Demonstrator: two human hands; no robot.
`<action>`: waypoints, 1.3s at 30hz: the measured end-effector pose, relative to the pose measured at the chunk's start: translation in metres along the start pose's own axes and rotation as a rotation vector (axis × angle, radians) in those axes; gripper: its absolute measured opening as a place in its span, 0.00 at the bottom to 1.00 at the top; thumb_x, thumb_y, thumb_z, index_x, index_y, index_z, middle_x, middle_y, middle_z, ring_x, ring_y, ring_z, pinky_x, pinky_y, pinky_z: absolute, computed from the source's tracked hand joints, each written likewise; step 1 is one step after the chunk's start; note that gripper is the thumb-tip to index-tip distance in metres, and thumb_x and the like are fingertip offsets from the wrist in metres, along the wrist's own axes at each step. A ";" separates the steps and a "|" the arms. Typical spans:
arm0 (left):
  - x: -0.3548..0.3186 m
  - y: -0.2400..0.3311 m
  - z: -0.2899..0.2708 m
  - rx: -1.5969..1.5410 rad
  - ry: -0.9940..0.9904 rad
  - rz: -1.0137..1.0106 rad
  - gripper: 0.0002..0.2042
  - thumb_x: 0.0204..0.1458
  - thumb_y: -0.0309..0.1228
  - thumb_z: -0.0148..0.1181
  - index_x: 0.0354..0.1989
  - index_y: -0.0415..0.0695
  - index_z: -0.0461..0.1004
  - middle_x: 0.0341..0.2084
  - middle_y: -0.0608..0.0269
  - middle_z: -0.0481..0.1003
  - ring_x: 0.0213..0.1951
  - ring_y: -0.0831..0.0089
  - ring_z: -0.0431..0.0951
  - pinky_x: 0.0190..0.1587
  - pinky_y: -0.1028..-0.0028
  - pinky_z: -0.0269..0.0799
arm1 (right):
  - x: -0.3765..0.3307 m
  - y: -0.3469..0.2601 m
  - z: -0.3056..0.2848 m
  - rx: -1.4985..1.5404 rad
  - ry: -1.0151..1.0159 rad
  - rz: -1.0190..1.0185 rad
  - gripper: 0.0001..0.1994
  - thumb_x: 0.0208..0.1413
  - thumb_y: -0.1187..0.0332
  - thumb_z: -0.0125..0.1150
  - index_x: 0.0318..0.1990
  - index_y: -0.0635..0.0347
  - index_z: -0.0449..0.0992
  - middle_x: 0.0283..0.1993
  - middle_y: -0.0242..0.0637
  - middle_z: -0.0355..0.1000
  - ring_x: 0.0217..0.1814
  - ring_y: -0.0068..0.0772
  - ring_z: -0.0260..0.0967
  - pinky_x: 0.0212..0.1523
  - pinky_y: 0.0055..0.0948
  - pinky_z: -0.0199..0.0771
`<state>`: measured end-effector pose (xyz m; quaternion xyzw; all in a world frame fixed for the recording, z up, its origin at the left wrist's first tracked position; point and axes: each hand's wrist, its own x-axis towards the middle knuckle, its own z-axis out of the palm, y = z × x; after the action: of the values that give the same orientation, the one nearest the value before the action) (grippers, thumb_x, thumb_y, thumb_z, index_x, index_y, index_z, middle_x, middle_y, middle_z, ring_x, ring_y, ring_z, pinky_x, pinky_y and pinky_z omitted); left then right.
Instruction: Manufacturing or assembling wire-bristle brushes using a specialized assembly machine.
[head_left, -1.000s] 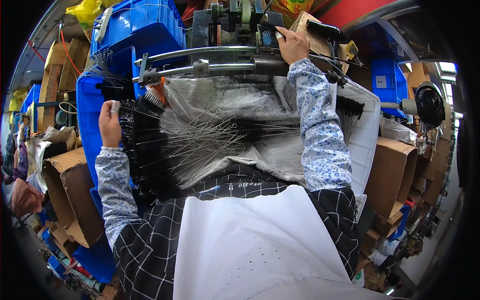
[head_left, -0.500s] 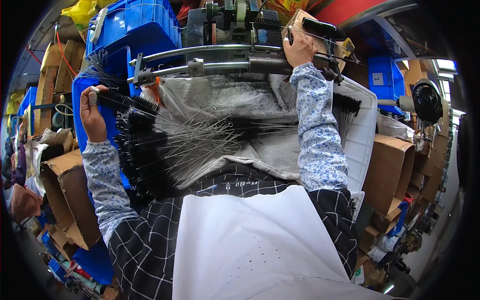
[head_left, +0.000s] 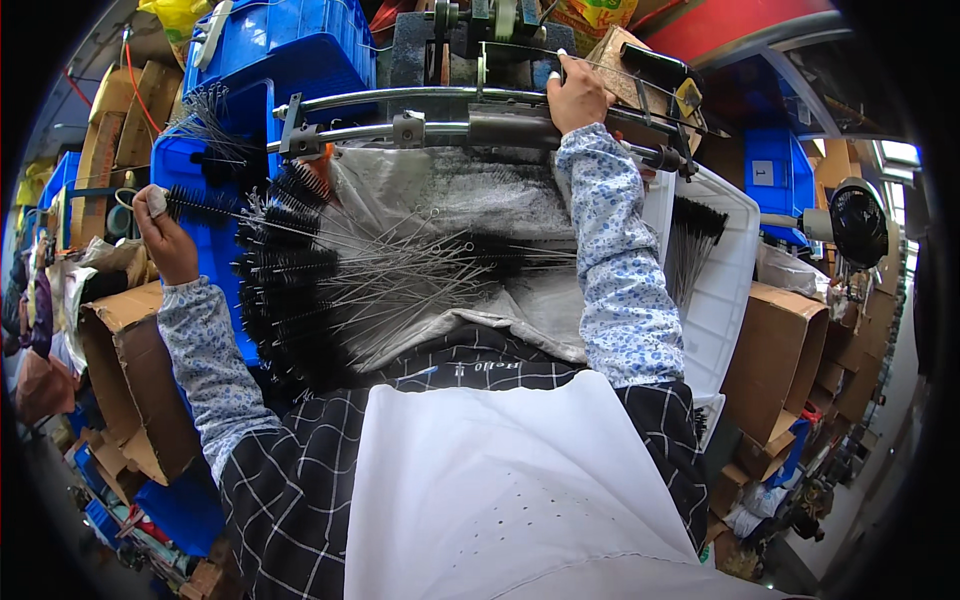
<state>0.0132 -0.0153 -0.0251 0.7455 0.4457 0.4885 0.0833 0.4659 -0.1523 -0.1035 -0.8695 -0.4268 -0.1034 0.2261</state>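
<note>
My left hand (head_left: 170, 240) is out at the left, closed on the bristled end of a black tube brush (head_left: 205, 206). Its wire stem points right, toward a heap of similar brushes (head_left: 285, 265) on the grey cloth (head_left: 450, 185) over my lap. The heap's black bristles lie left, with looped wire stems toward the middle. My right hand (head_left: 582, 95) reaches up to the machine (head_left: 475, 60), thumb and fingertips pinched at a thin metal wire (head_left: 515, 46) above the twin rails (head_left: 385, 97). Pale covers wrap some of my fingertips.
Blue crates (head_left: 285, 45) stand at the back left, one holding loose wire brushes (head_left: 215, 135). At right, a white bin (head_left: 722, 270) contains more brushes (head_left: 697, 235). Cardboard boxes (head_left: 140, 385) flank both sides, and a small black fan (head_left: 858, 222) stands far right.
My left hand has moved outward to the left and slightly down with the brush. The right hand has shifted a little left along the machine.
</note>
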 end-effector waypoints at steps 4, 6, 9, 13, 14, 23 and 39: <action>0.018 0.037 0.006 -0.082 -0.077 0.095 0.08 0.55 0.29 0.37 0.35 0.39 0.63 0.29 0.63 0.65 0.34 0.77 0.64 0.41 0.79 0.59 | -0.006 -0.031 0.003 -0.038 0.001 0.004 0.15 0.43 0.66 0.52 0.43 0.51 0.70 0.41 0.29 0.67 0.44 0.29 0.62 0.44 0.41 0.54; 0.035 0.058 -0.002 -0.129 -0.091 0.132 0.07 0.54 0.28 0.38 0.34 0.38 0.63 0.29 0.61 0.67 0.32 0.76 0.66 0.39 0.78 0.61 | -0.008 -0.051 0.005 -0.045 -0.002 0.003 0.15 0.45 0.66 0.50 0.43 0.51 0.69 0.41 0.28 0.67 0.43 0.28 0.63 0.44 0.40 0.55; 0.051 0.085 -0.003 -0.502 -0.058 0.017 0.10 0.53 0.32 0.38 0.33 0.37 0.63 0.29 0.56 0.68 0.30 0.70 0.69 0.37 0.72 0.66 | -0.008 -0.049 0.009 -0.072 0.010 0.002 0.15 0.45 0.66 0.49 0.44 0.50 0.69 0.40 0.28 0.67 0.43 0.28 0.63 0.44 0.40 0.55; 0.072 0.056 -0.041 -0.617 0.092 0.087 0.11 0.52 0.30 0.39 0.37 0.35 0.63 0.31 0.50 0.68 0.32 0.64 0.70 0.37 0.70 0.68 | -0.005 -0.039 -0.004 -0.015 -0.065 0.006 0.18 0.43 0.65 0.51 0.45 0.52 0.68 0.44 0.31 0.66 0.46 0.33 0.62 0.46 0.40 0.54; 0.076 0.054 -0.048 -0.712 0.103 0.058 0.11 0.52 0.30 0.40 0.37 0.34 0.62 0.33 0.49 0.67 0.33 0.62 0.70 0.39 0.68 0.69 | -0.005 -0.031 -0.007 -0.019 -0.075 0.006 0.18 0.43 0.65 0.51 0.45 0.52 0.68 0.44 0.31 0.66 0.46 0.33 0.62 0.45 0.41 0.54; 0.043 0.046 -0.042 -0.555 0.169 -0.091 0.13 0.46 0.23 0.48 0.41 0.33 0.64 0.38 0.58 0.67 0.35 0.72 0.70 0.37 0.77 0.69 | 0.029 0.050 -0.021 0.134 -0.241 0.018 0.16 0.46 0.62 0.49 0.44 0.51 0.69 0.46 0.36 0.64 0.48 0.37 0.61 0.48 0.44 0.58; 0.004 0.158 0.076 -0.997 -0.798 -0.425 0.08 0.50 0.31 0.49 0.30 0.38 0.66 0.23 0.64 0.72 0.26 0.80 0.73 0.28 0.83 0.68 | -0.026 0.039 -0.154 0.423 -1.108 -0.216 0.18 0.55 0.63 0.43 0.50 0.62 0.61 0.43 0.36 0.66 0.47 0.27 0.60 0.46 0.24 0.60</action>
<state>0.1668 -0.0812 0.0271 0.6374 0.2390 0.2959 0.6701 0.4829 -0.2653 0.0095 -0.6819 -0.5781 0.4299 0.1266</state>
